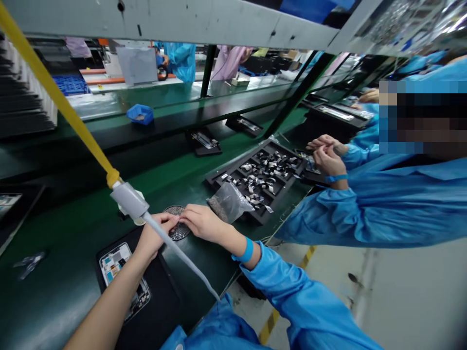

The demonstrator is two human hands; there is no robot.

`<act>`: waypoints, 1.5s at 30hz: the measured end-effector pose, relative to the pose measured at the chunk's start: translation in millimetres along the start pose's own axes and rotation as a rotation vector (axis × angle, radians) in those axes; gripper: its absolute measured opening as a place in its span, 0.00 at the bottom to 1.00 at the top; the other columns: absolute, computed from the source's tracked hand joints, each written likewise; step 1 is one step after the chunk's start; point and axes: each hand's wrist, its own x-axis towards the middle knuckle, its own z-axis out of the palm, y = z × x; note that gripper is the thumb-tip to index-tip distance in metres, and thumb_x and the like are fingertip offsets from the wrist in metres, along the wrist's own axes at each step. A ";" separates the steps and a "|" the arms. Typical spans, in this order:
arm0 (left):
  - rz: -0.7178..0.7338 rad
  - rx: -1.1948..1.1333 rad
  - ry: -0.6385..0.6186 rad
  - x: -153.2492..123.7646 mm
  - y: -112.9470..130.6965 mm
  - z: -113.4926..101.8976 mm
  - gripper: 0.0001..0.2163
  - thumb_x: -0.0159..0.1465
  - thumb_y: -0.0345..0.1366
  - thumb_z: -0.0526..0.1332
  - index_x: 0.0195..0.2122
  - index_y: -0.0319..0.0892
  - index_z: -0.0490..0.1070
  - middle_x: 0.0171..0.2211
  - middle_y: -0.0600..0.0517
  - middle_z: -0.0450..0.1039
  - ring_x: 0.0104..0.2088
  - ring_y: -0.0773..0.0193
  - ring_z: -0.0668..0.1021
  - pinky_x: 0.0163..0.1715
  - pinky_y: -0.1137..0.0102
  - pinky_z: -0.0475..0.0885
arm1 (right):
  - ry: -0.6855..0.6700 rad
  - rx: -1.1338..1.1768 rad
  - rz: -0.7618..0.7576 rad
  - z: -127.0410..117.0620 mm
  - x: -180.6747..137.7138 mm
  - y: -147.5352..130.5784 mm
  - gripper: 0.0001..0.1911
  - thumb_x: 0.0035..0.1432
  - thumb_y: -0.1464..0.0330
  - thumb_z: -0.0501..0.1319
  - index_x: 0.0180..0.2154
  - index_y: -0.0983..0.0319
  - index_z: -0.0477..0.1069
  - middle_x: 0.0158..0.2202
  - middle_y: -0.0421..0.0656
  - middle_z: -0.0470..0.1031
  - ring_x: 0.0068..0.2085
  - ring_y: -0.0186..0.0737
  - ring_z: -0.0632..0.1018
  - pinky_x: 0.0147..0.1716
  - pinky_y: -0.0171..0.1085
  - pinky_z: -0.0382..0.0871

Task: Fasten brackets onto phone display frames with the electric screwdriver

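Over a round dark plate full of small holes point(179, 234), my two hands meet at the fingertips. My left hand point(157, 234) comes in from the lower left with thumb and fingers pinched together. From the right reaches my right hand point(204, 222), also pinched closed, a blue band on its wrist. Anything between the fingertips is too small to make out. Just below my left hand, an opened phone-like device with bare inner parts point(118, 257) lies on a black mat point(160, 311), partly covered by my forearm.
A clear bag of small parts point(229, 201) leans by a black tray point(260, 214) of flex cables. A grey cord with a connector point(129, 199) hangs before me from a yellow strap point(65, 104). A co-worker's hands point(328, 155) work at right. A blue bin point(140, 114) stands behind.
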 end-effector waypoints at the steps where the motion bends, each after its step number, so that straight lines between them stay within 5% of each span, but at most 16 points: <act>1: 0.014 0.040 0.007 1.8 -1.6 -0.1 0.26 0.64 0.61 0.74 0.32 0.40 0.78 0.27 0.55 0.73 0.29 0.67 0.72 0.31 0.71 0.66 | -0.006 -0.010 0.007 0.5 0.2 0.2 0.12 0.82 0.67 0.56 0.45 0.61 0.76 0.41 0.48 0.79 0.42 0.42 0.79 0.44 0.41 0.78; 14: 0.059 0.276 -0.011 7.2 -10.3 1.2 0.21 0.78 0.54 0.64 0.39 0.40 0.75 0.31 0.55 0.74 0.30 0.67 0.76 0.36 0.68 0.75 | -0.069 0.129 0.108 -8.1 -3.5 6.6 0.05 0.79 0.69 0.60 0.45 0.60 0.74 0.40 0.44 0.76 0.39 0.40 0.76 0.42 0.38 0.75; 19: 0.041 0.201 -0.007 15.9 -19.4 0.7 0.21 0.79 0.54 0.64 0.39 0.39 0.74 0.30 0.56 0.72 0.28 0.69 0.74 0.33 0.70 0.76 | 0.003 0.200 0.184 -2.2 -6.5 21.7 0.09 0.75 0.66 0.67 0.39 0.61 0.79 0.34 0.42 0.76 0.35 0.39 0.76 0.39 0.38 0.74; 22: 0.040 0.127 -0.033 19.9 -24.0 3.7 0.20 0.78 0.53 0.65 0.41 0.39 0.76 0.31 0.56 0.73 0.28 0.69 0.75 0.32 0.71 0.76 | 0.054 0.310 0.208 4.1 -7.1 21.8 0.13 0.72 0.59 0.73 0.48 0.62 0.83 0.38 0.44 0.81 0.36 0.38 0.81 0.39 0.38 0.78; 25: 0.040 0.019 -0.063 20.4 -28.0 10.2 0.19 0.78 0.52 0.65 0.44 0.39 0.76 0.33 0.55 0.74 0.29 0.69 0.75 0.32 0.71 0.76 | 0.095 0.428 0.232 11.1 -6.1 17.1 0.19 0.74 0.54 0.70 0.55 0.61 0.84 0.42 0.47 0.85 0.38 0.39 0.85 0.40 0.38 0.81; 32: 0.047 -0.171 -0.095 6.6 -19.4 12.9 0.17 0.76 0.48 0.69 0.38 0.38 0.75 0.32 0.56 0.74 0.30 0.70 0.76 0.32 0.72 0.76 | 0.094 0.585 0.262 10.0 -0.3 7.9 0.19 0.76 0.53 0.67 0.50 0.60 0.87 0.37 0.44 0.86 0.33 0.37 0.85 0.34 0.35 0.81; 45: -0.090 -0.472 0.025 4.5 -1.3 18.5 0.13 0.68 0.41 0.78 0.39 0.35 0.82 0.35 0.50 0.82 0.35 0.68 0.83 0.39 0.73 0.83 | 0.247 0.402 0.298 11.3 3.4 -1.6 0.12 0.78 0.61 0.65 0.42 0.60 0.81 0.37 0.42 0.82 0.38 0.37 0.81 0.42 0.37 0.75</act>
